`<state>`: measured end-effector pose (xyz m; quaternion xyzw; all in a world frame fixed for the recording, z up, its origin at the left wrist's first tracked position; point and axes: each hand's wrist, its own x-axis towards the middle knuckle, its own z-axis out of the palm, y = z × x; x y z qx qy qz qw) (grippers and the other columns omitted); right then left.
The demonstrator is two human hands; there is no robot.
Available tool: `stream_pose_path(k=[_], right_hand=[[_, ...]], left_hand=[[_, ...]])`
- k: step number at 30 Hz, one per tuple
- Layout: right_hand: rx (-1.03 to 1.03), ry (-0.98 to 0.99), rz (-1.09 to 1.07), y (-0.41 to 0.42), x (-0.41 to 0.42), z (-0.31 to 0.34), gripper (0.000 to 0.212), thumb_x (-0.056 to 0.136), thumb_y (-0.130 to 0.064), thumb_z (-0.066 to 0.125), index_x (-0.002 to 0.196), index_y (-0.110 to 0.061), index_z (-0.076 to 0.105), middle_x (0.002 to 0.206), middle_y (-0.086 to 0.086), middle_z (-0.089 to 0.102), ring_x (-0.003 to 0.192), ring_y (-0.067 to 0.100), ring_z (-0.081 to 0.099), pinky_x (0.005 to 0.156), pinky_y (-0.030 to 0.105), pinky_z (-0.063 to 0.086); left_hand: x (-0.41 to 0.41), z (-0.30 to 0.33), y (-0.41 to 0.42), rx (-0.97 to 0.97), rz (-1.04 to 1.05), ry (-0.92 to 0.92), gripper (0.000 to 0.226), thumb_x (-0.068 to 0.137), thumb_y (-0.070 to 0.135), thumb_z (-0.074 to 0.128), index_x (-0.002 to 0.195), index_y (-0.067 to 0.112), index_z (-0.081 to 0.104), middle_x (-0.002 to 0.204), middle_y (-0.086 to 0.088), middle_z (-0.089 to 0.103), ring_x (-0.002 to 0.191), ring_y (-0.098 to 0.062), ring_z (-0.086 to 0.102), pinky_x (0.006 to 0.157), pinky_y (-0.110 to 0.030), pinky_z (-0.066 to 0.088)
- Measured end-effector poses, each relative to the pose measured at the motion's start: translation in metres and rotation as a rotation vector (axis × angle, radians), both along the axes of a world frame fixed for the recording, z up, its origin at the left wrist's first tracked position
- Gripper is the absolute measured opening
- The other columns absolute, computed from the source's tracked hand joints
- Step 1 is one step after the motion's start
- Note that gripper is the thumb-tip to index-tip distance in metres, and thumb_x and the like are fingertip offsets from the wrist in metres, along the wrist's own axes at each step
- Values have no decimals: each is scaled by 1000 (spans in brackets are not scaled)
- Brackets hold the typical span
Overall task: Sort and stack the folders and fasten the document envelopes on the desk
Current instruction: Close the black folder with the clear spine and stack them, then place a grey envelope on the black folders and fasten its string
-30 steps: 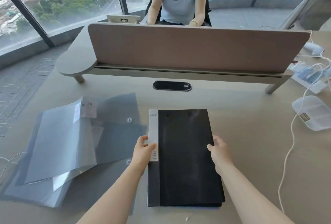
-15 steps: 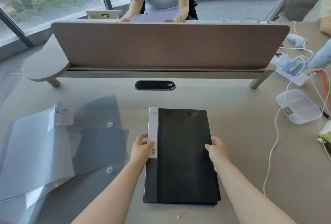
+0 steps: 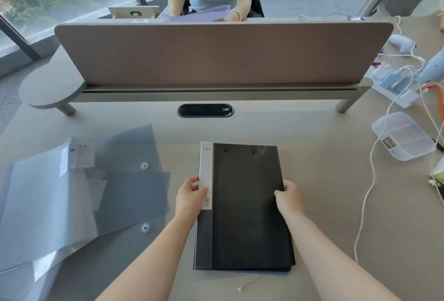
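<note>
Both hands still clamped on black folder stack point(image 3: 245, 207), tabletop point(image 3: 324, 180) centre: left hand point(image 3: 189, 198) fingers curled round spine edge at 9 o'clock, right hand point(image 3: 290, 198) fingers gripping open edge at 3 o'clock. Grip unchanged over last second; stack barely shifted, edges now squared. Judgement: black pile done. At 10 o'clock, translucent envelopes point(image 3: 96, 192) lie splayed, snap buttons point(image 3: 144, 165) apparently unfastened, next job. Divider screen point(image 3: 216, 53) at 12 o'clock.

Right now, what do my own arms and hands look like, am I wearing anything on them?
Both forearms are bare as far as the view shows: no sleeves, gloves, watch or bracelet. The left hand and the right hand show no rings or markings. Fingernails look short and unpainted, though they are small in this view.
</note>
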<state>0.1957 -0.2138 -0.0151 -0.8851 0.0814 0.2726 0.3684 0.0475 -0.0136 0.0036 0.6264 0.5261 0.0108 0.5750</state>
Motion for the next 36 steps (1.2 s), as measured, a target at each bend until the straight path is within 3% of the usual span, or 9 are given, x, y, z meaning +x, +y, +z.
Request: stream_pose_path(k=[4,10,18,21,23,25,28,31,36], right_hand=[[-50,-52,2,2,-3,-2,21,78,-7,53,93,-19,60,100,2,65,84,23,61,59,30,38],[-96,-62,-25,5,-5,-4,16,72,-11,54,83,-23,58,91,0,66,85,26,62,63,31,45],[-131,-56,-28,2,-7,2,11,76,-14,59,79,-22,52,95,3,64,84,27,61,64,31,42],[-117,-123,-27,5,-7,9,12,79,-13,56,89,-18,55,98,3,62,88,27,58,69,32,42],[-70,-169,-5,13,-9,16,26,82,-14,55,108,-17,58,105,2,59,94,25,58,73,32,43],[-4,-197,33,26,-11,25,33,85,-14,53,116,-18,58,105,2,58,90,22,58,73,32,44],[89,-249,131,51,-19,42,27,88,-12,48,111,-19,60,101,1,56,83,18,57,71,32,46],[184,-334,267,79,-35,56,24,92,-10,47,107,-17,64,105,-1,58,86,14,56,75,27,44],[326,-318,533,127,-71,70,25,96,-12,47,112,-15,66,103,-4,64,91,13,59,78,24,43]], left_hand=[[-1,0,0,13,-26,12,27,95,21,58,122,25,54,107,3,69,85,-15,68,62,-27,54],[-1,-1,1,17,-35,27,29,94,22,58,123,23,56,107,2,70,86,-17,68,67,-31,57],[-3,-1,0,20,-38,33,30,95,22,58,124,22,55,111,1,68,85,-14,67,61,-26,53],[-4,3,1,36,-18,24,33,95,23,58,127,21,54,113,0,67,87,-15,67,64,-26,54],[-9,6,3,61,1,19,33,96,22,57,128,18,55,112,1,65,88,-14,65,66,-26,52],[-15,11,4,109,15,33,31,95,19,56,126,16,58,112,1,64,92,-14,61,73,-26,46],[-28,16,7,155,44,44,30,95,17,55,124,16,61,117,-2,65,101,-17,59,81,-25,44],[-47,23,13,188,92,51,29,93,19,55,122,19,62,118,2,65,105,-14,60,77,-23,46],[-91,30,30,325,167,97,30,90,16,57,119,20,64,122,1,59,117,-16,54,94,-26,39]])
